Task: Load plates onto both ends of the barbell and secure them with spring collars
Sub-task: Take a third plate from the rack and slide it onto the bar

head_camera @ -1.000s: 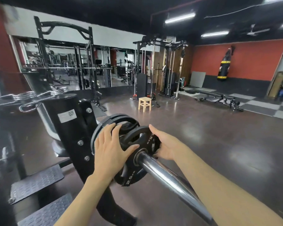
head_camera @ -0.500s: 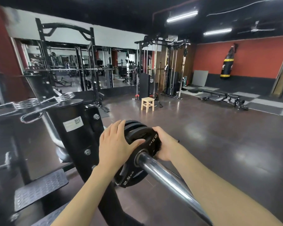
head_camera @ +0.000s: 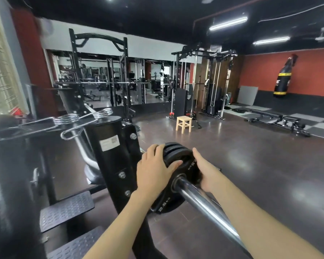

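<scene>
- Two collars [head_camera: 64, 122] are seen lying on the rack top, upper left, untouched.
- The plate [head_camera: 180, 169] is pressed along the sleeve [head_camera: 204, 200] by the left hand [head_camera: 153, 171], fingers flat.
- Its right rim is gripped by the right hand [head_camera: 206, 171].

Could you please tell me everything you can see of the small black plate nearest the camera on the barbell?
The small black plate is a round, matte, rubber-looking disc with raised "2.5 KG" lettering near its rim. It stands on edge, threaded onto the shiny chrome barbell sleeve, apparently flush against other black plates behind it. The left hand presses on its upper left edge with the thumb across its face; the right hand holds its right side. No collar is on the sleeve yet.
</scene>
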### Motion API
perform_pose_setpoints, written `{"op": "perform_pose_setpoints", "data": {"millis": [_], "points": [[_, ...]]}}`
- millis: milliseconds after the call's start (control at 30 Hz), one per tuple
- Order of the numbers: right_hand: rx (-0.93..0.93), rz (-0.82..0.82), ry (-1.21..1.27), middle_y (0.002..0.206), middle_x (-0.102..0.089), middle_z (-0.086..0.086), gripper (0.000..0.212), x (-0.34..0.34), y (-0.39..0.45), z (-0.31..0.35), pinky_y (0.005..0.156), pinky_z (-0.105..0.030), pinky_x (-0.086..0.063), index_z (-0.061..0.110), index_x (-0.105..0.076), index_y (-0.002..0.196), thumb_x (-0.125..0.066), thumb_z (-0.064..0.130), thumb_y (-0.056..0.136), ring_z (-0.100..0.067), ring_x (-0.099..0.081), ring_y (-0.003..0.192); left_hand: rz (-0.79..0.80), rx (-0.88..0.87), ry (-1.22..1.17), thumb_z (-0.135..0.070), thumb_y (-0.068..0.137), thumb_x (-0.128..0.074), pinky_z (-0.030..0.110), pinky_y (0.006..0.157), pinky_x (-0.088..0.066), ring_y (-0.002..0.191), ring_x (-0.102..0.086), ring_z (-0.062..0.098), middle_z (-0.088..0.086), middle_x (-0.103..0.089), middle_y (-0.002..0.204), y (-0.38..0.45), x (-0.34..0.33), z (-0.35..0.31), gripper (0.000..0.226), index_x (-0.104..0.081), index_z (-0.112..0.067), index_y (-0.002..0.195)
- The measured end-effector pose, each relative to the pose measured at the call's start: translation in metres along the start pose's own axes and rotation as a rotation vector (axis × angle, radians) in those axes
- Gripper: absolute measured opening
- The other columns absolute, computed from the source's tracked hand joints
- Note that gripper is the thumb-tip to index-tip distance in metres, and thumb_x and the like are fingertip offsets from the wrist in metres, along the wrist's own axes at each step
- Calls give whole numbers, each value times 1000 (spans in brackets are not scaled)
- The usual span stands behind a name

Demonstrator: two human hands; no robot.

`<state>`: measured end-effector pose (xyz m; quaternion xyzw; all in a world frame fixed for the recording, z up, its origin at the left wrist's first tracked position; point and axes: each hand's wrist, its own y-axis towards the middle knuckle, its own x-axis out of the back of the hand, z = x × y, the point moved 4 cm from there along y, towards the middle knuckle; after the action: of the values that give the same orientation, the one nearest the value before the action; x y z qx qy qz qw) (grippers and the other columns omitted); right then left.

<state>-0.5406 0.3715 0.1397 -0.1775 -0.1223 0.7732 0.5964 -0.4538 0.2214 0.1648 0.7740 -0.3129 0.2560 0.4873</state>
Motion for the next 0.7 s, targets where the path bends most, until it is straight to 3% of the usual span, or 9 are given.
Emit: {"op": "perform_pose_setpoints", "data": {"millis": [33, 100, 133, 200, 300, 367, 433, 567, 700], "points": [[42, -91, -120, 139, -60, -17, 73, 1, -5, 4, 109, -45, -44, 6, -53, 138, -60, 61, 91, -34, -58, 122, 71, 1, -44, -75, 85, -47, 43, 106, -43, 133, -44, 21, -3, -43, 149, -1, 3, 0, 77, -39, -28, 145], [227, -331, -335, 136, -58, -21, 43, -3, -17, 22, 95, -42, -44, 7, -60, 120, -56, 42, 96, -35, -55, 112, 163, 9, -107, -74, 88, -41, 47, 114, -34, 143, -32, 22, -1, -34, 156, -5, 15, 5, 75, -35, -29, 148], [332, -418, -426, 132, -60, -22, 29, -11, -23, 33, 90, -43, -46, 11, -61, 112, -54, 34, 95, -36, -54, 110, 146, 19, -129, -72, 90, -41, 46, 115, -32, 144, -30, 22, -1, -34, 157, -7, 27, 12, 72, -37, -29, 147], [521, -489, -567, 132, -57, -17, 26, -41, -37, 54, 87, -42, -43, 17, -62, 115, -53, 25, 92, -37, -48, 120, 23, 31, -146, -62, 93, -46, 40, 111, -37, 137, -39, 18, -4, -44, 148, -7, 63, 31, 58, -48, -27, 139], [771, -382, -645, 130, -56, -13, 29, -108, -59, 72, 99, -45, -37, 17, -64, 121, -53, 20, 94, -36, -41, 127, -204, 13, 1, -46, 95, -54, 40, 94, -47, 111, -55, 18, -8, -64, 116, -1, 138, 63, 30, -68, -25, 111], [867, -249, -659, 120, -64, -7, 24, -156, -69, 78, 94, -38, -38, 17, -67, 114, -53, 21, 95, -32, -47, 122, -333, 16, 99, -37, 96, -56, 42, 87, -49, 97, -59, 19, -7, -69, 99, 7, 188, 84, 21, -72, -23, 98], [908, -136, -662, 111, -68, -2, 21, -199, -79, 79, 88, -34, -42, 19, -70, 109, -52, 23, 96, -27, -54, 116, -390, 33, 189, -34, 96, -58, 42, 87, -48, 95, -61, 21, -5, -71, 97, 18, 228, 104, 20, -73, -21, 98], [1046, -159, -717, 111, -65, -2, 18, -255, -91, 89, 75, -32, -39, 22, -69, 106, -54, 24, 97, -26, -54, 111, -241, 74, 376, -39, 98, -53, 45, 97, -43, 108, -57, 24, -2, -69, 112, 50, 261, 139, 28, -72, -21, 108], [1066, -181, -894, 131, -56, -8, 30, -278, -80, 106, 83, -35, -39, 27, -63, 125, -53, 34, 98, -31, -49, 119, -165, 6, 425, -41, 97, -53, 43, 95, -41, 110, -55, 24, -3, -69, 114, 70, 257, 148, 27, -73, -25, 106]]}}
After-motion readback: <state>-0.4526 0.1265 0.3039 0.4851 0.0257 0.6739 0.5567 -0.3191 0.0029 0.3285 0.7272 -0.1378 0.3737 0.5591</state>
